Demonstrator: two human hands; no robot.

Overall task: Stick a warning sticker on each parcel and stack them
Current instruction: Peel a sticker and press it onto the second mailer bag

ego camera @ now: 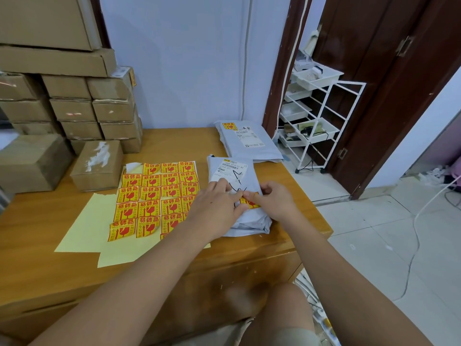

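A grey parcel bag [237,176] with a white label lies on the wooden table [174,138] in front of me. A yellow-and-red warning sticker [249,203] sits on its near half. My left hand [217,208] lies on the parcel with its fingertips at the sticker's left edge. My right hand [274,201] pinches the sticker's top edge from the right. A sheet of several warning stickers [152,196] lies to the left on pale yellow backing paper. A second grey parcel [249,143], with a warning sticker at its top left corner, lies at the table's far right.
Cardboard boxes [74,108] are stacked at the back left, and one loose box [97,166] stands beside the sticker sheet. A white wire rack [316,121] stands right of the table by a dark door. White cables run across the tiled floor.
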